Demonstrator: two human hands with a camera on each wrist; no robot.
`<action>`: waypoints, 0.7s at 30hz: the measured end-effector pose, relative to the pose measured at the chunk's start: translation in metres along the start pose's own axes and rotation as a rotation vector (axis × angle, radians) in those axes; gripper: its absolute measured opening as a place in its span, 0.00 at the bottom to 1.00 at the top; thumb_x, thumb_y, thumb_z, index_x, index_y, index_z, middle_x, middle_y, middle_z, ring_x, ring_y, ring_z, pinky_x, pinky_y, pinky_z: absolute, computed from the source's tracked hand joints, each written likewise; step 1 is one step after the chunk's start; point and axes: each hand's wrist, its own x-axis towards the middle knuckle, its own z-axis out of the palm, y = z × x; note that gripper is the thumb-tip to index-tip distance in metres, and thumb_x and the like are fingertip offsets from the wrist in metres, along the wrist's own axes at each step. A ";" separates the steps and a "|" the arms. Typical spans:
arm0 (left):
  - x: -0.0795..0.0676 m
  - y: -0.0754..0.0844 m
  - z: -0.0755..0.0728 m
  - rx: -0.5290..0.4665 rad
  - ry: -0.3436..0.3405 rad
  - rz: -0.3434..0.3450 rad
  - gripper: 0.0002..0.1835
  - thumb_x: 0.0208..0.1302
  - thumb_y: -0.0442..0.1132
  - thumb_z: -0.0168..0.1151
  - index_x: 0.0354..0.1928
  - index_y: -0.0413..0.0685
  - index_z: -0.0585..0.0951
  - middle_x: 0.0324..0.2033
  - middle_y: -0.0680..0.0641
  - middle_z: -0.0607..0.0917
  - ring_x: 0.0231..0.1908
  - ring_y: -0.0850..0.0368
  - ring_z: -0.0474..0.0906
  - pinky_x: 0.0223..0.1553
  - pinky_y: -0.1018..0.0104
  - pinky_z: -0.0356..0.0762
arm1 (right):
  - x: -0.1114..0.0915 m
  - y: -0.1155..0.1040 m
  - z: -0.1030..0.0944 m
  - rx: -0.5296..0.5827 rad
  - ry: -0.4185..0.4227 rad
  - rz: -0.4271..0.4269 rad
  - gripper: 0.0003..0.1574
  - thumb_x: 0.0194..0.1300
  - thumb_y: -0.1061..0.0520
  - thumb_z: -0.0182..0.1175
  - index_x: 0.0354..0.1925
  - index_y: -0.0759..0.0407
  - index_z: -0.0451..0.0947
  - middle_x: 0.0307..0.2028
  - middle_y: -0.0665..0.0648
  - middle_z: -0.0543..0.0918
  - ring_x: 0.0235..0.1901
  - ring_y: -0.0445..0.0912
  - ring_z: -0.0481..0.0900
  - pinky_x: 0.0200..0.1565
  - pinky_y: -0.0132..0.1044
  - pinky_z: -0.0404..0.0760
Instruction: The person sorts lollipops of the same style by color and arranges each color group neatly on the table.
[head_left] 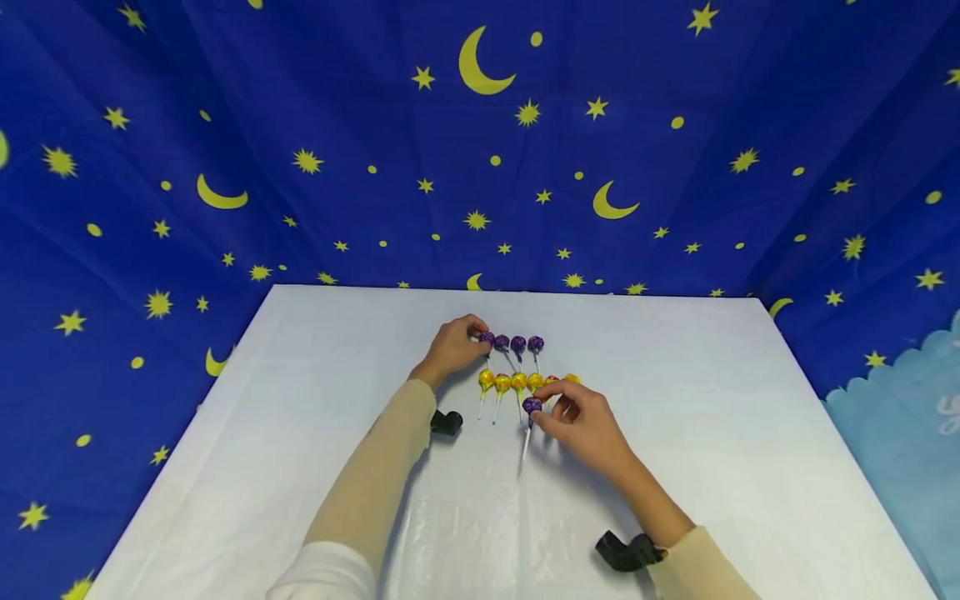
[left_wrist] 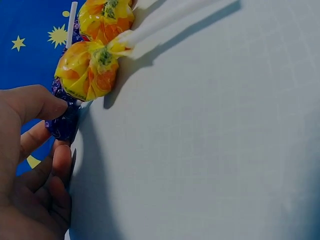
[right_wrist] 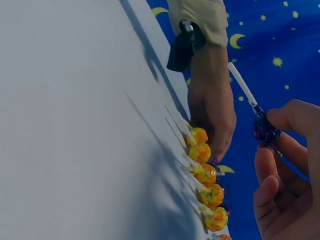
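Toward the back of the table, my left hand (head_left: 454,346) pinches the leftmost purple-wrapped lollipop (left_wrist: 64,122) in a row of several purple lollipops (head_left: 518,343). The thumb and fingertips lie around its round head in the left wrist view. In front of that row lies a row of several yellow-and-orange lollipops (head_left: 519,382), sticks pointing toward me. My right hand (head_left: 583,421) holds another purple lollipop (right_wrist: 265,131) by its head between thumb and fingers, raised off the table, its stick free. This hand partly covers the right end of the yellow row.
A white-covered table (head_left: 697,400) carries everything. Behind and beside it hangs a blue cloth (head_left: 375,125) with yellow moons and stars. A light blue scalloped fabric (head_left: 907,417) is at the right. Black wrist devices (head_left: 628,552) sit on both wrists.
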 end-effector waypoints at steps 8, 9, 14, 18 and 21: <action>-0.002 0.001 -0.004 -0.015 0.000 0.001 0.13 0.56 0.43 0.68 0.44 0.51 0.81 0.39 0.51 0.81 0.43 0.55 0.76 0.48 0.58 0.71 | 0.020 0.007 -0.001 -0.011 0.018 -0.009 0.14 0.57 0.53 0.71 0.43 0.45 0.81 0.26 0.50 0.79 0.25 0.45 0.74 0.27 0.37 0.73; -0.002 0.001 -0.004 -0.017 0.001 0.001 0.13 0.56 0.42 0.68 0.44 0.52 0.81 0.39 0.51 0.81 0.42 0.55 0.76 0.48 0.58 0.71 | 0.022 0.007 -0.002 -0.014 0.016 -0.008 0.14 0.57 0.53 0.70 0.43 0.44 0.81 0.26 0.50 0.79 0.25 0.45 0.74 0.27 0.37 0.73; 0.000 0.000 -0.005 -0.013 0.002 -0.001 0.13 0.56 0.43 0.68 0.44 0.52 0.81 0.39 0.52 0.82 0.43 0.55 0.76 0.49 0.57 0.70 | 0.032 0.010 -0.004 -0.025 0.026 -0.001 0.14 0.57 0.53 0.70 0.43 0.47 0.82 0.26 0.51 0.79 0.25 0.46 0.73 0.26 0.37 0.72; -0.001 -0.002 -0.004 -0.014 -0.001 0.003 0.13 0.56 0.44 0.68 0.44 0.53 0.81 0.39 0.52 0.82 0.43 0.55 0.76 0.49 0.57 0.70 | 0.036 0.016 -0.007 -0.028 0.028 0.028 0.14 0.58 0.54 0.70 0.44 0.49 0.81 0.27 0.53 0.80 0.24 0.47 0.74 0.24 0.38 0.72; -0.002 -0.001 -0.004 -0.025 -0.004 0.009 0.13 0.56 0.44 0.68 0.43 0.53 0.81 0.39 0.52 0.82 0.43 0.55 0.76 0.48 0.57 0.70 | 0.042 0.021 -0.011 -0.041 0.036 0.049 0.15 0.58 0.54 0.69 0.45 0.49 0.81 0.29 0.54 0.81 0.24 0.47 0.75 0.24 0.38 0.72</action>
